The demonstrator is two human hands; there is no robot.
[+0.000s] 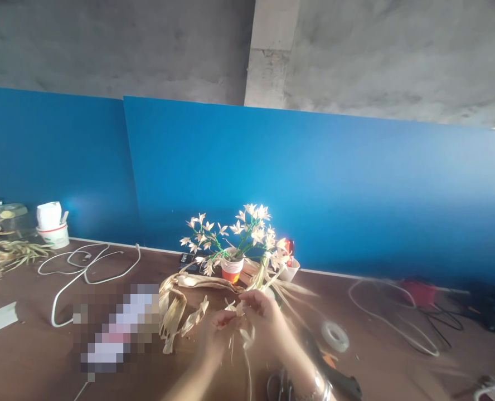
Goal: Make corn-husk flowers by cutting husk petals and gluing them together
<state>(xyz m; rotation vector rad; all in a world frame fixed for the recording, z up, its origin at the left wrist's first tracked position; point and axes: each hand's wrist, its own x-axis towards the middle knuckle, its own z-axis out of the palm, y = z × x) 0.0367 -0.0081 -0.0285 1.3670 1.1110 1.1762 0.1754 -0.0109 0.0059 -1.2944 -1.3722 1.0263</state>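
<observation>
I have the left hand [216,329] and right hand [266,315] close together above the worktop [141,387], both sets of fingertips pinching a pale flower [239,308] between them. Husks [174,316] lie beside the left hand; a cup [231,272] of blooms [257,236] stands beyond both hands.

The left forearm [194,374] rises from the bottom edge, a little left of the middle, and slants up and rightward to the left hand [217,327], low in the centre of the frame, its fingers curled and its tips drawn into a pinch. From the bottom edge right of centre, the right forearm [294,355] slants up and leftward to the right hand [263,313], set slightly higher, with bent fingers. Both hands' fingertips come close together; whether they touch is unclear.
</observation>
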